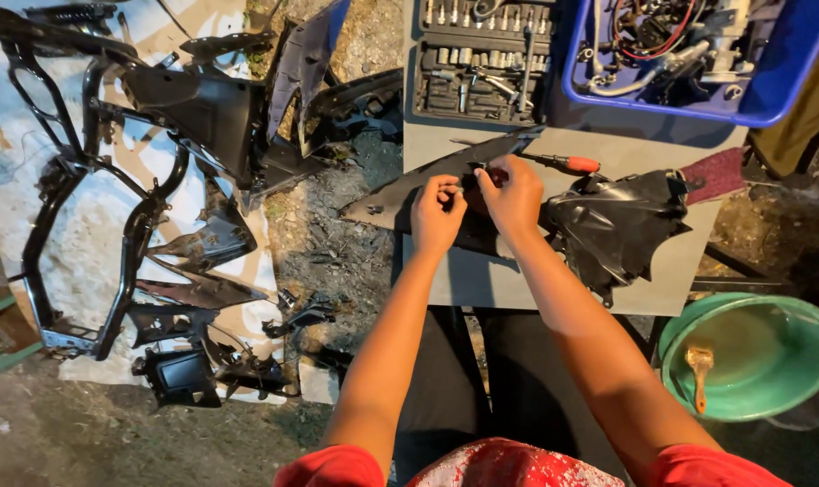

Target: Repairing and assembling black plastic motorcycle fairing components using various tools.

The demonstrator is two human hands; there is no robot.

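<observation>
My left hand [437, 212] and my right hand [510, 194] meet over a long, pointed black plastic panel [400, 194] that lies across a grey board [644, 149]. The fingertips of both hands pinch at the same spot on the panel's upper edge; what is between them is too small to tell. A screwdriver with a red handle [572, 163] lies just beyond my right hand. A crumpled black plastic cover [621, 225] sits to the right of my right wrist.
An open socket set case [482, 59] and a blue crate of parts [788, 81] stand at the far edge. A green basin with a brush [748, 356] is at lower right. A black frame [85, 180] and loose black panels lie on a sheet at left.
</observation>
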